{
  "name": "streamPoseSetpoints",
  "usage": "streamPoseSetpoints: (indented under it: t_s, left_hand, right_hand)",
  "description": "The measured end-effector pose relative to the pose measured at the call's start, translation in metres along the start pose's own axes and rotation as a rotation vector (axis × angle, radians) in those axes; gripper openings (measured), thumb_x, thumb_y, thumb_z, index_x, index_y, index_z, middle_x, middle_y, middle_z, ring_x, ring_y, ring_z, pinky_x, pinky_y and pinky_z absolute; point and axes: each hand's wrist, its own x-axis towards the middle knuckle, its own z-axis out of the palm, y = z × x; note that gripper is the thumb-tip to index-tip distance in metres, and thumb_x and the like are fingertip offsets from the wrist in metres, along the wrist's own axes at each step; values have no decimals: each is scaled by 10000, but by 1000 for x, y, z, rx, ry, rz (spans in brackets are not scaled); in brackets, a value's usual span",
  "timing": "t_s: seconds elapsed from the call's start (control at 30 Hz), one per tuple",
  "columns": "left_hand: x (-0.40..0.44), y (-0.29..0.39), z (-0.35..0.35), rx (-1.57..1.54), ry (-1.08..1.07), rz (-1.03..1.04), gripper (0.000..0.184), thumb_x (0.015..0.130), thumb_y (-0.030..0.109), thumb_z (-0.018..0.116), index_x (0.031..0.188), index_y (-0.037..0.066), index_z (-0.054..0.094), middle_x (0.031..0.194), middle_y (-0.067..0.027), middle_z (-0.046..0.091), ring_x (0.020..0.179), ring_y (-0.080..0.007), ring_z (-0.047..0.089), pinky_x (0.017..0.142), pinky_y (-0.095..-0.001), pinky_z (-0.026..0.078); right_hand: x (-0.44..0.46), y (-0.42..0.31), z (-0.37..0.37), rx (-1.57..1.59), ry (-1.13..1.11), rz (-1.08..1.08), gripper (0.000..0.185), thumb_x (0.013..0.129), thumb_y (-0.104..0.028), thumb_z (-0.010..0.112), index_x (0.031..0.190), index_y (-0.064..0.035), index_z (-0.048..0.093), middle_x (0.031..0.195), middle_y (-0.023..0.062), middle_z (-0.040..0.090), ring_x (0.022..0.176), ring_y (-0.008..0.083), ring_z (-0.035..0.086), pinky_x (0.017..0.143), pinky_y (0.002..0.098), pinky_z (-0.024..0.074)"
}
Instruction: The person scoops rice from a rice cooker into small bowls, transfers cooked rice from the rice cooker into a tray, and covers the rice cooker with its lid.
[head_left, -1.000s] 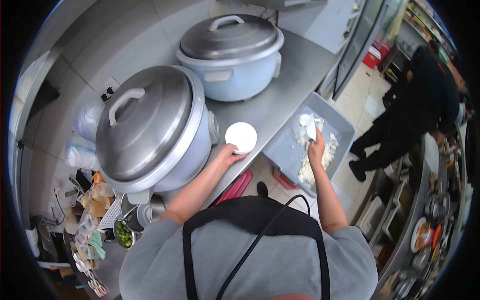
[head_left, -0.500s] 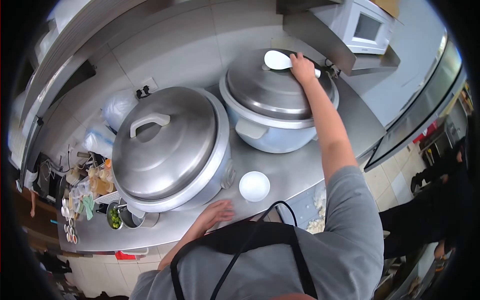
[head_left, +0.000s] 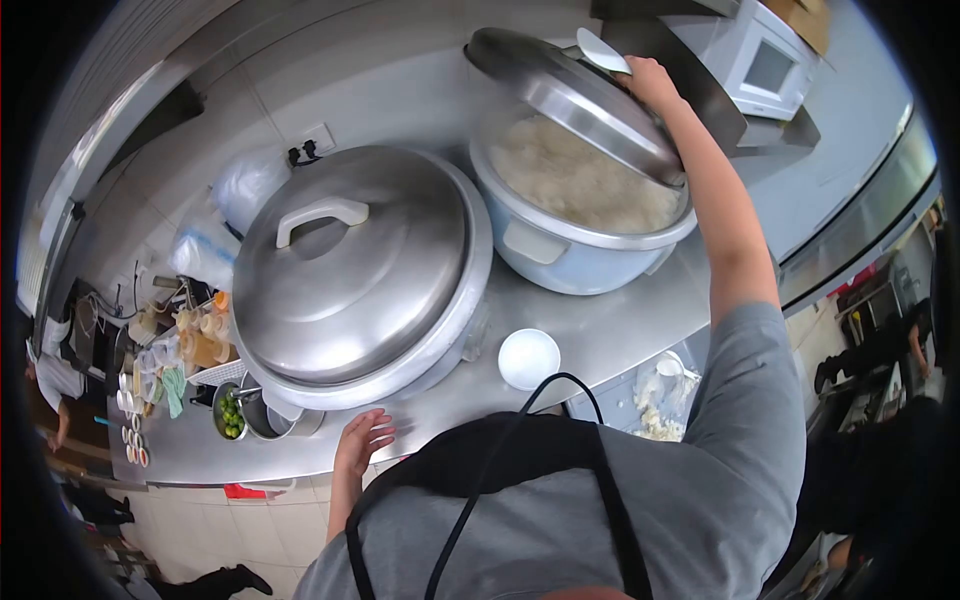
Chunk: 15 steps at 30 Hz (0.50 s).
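My right hand (head_left: 650,84) grips the lid (head_left: 590,95) of the far cooker (head_left: 575,262), together with a white paddle (head_left: 601,51). The lid is raised and tilted, and pale rice (head_left: 575,175) shows inside the pot. My left hand (head_left: 364,440) is open near the counter's front edge, holding nothing. Between the cookers and the front edge, a white bowl (head_left: 529,359) stands on the steel counter (head_left: 455,420). The near cooker's metal lid (head_left: 350,265) is on.
A grey tub (head_left: 610,400) with white food is below the counter at right. Limes (head_left: 231,418), a metal pot and bottles (head_left: 200,345) stand at left. A microwave (head_left: 770,65) is upper right. Parts of other people show at both sides.
My right hand, on the closed far lid half a second ago, has lifted and tilted it, uncovering the rice. My left hand let go of the bowl earlier and has moved left.
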Motion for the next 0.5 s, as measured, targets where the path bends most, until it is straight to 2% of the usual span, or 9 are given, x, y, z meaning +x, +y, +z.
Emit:
streamPoseSetpoints:
  t_s: [0.07, 0.2, 0.3, 0.33, 0.37, 0.5]
  left_hand:
    - [-4, 9, 6, 71, 1, 4, 318, 884, 228, 469, 1099, -6, 495, 1003, -121, 572, 868, -231, 584, 753, -351, 493]
    - [12, 2, -4, 93, -50, -2, 336, 879, 240, 488, 1105, -8, 499, 1000, -109, 572, 874, -205, 571, 748, -335, 490]
    - [10, 5, -1, 141, -102, 12, 336, 875, 248, 498, 1095, -5, 511, 997, -102, 572, 867, -194, 568, 743, -327, 492]
    - [7, 5, 0, 125, -126, 2, 331, 872, 254, 507, 1081, -1, 524, 994, -100, 573, 862, -183, 566, 737, -319, 493]
    - [6, 4, 0, 121, -126, 5, 331, 872, 254, 507, 1081, -1, 524, 994, -100, 573, 862, -183, 566, 737, -319, 493]
    - [5, 0, -3, 214, -210, 9, 335, 868, 263, 515, 1090, 12, 529, 997, -96, 575, 865, -178, 566, 733, -306, 491]
  right_hand:
    - [-2, -43, -10, -19, 29, -98, 290, 764, -256, 581, 987, -70, 571, 934, 152, 602, 878, 335, 567, 775, 421, 452]
    - [-5, -146, -3, -28, 131, -338, 244, 746, -141, 511, 956, -27, 559, 784, 191, 611, 761, 344, 599, 684, 428, 483]
    - [-13, -234, 2, 49, 22, -386, 227, 757, -87, 444, 942, -37, 566, 830, 203, 611, 794, 349, 600, 687, 437, 481]
    - [-14, -255, 13, 53, 41, -461, 225, 770, -84, 430, 941, -33, 566, 851, 204, 609, 803, 347, 600, 696, 433, 480]
    - [-26, -284, 0, 75, -37, -429, 220, 766, -76, 445, 946, -34, 564, 856, 194, 610, 805, 347, 599, 699, 427, 480]
    - [-30, -341, 32, 96, 4, -537, 215, 748, -79, 485, 942, -41, 569, 834, 166, 621, 782, 321, 612, 667, 409, 497]
